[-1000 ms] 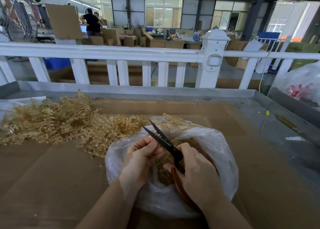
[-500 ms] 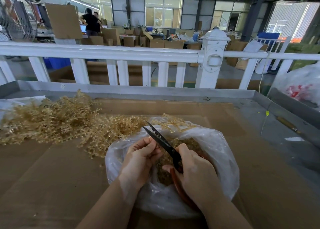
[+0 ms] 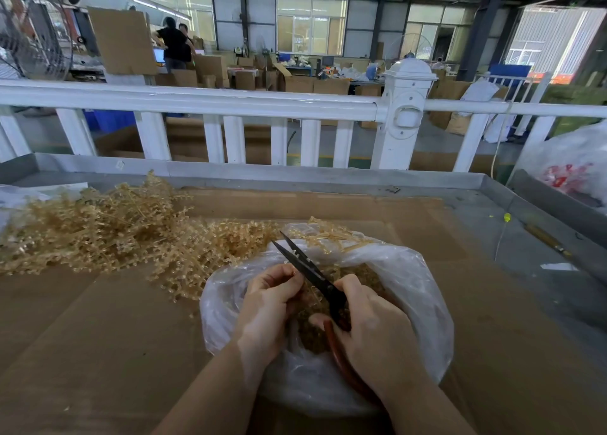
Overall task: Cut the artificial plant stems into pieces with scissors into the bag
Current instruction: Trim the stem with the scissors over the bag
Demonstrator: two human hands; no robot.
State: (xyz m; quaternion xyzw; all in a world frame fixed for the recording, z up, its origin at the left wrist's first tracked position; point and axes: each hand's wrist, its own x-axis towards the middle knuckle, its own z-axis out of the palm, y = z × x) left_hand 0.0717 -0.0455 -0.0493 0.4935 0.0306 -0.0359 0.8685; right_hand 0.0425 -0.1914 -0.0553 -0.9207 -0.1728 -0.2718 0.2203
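— What have your hands got hold of?

— Your right hand [image 3: 374, 329] grips the scissors [image 3: 315, 278]: its fingers [image 3: 348, 286] are curled round the red-brown handles, and the dark blades stand slightly apart, tips pointing toward 11 o'clock above the mouth of the bag [image 3: 414, 290]. Your left hand [image 3: 267, 306] sits just beside the blades at 9 o'clock of them, fingers curled in tight with the tips pinched together against the blade. Whatever piece of stem it pinches is hidden by the fingers, so you cannot tell its shape.

— And where are the stems?

— The uncut artificial plant stems [image 3: 108, 234], pale gold and beaded, lie in a loose heap on the worktop [image 3: 98, 336] at 10 o'clock of your hands, trailing right up to the bag's rim. A few sprigs drape over the bag's far edge at 12 o'clock. Cut pieces [image 3: 368, 277] fill the inside of the clear bag, under and between your two hands.

— What lies around it?

— Brown cardboard covers the worktop beneath everything. A white railing [image 3: 210, 102] runs across at 12 o'clock, and another plastic bag with red print [image 3: 571, 171] sits at 2 o'clock, well apart.
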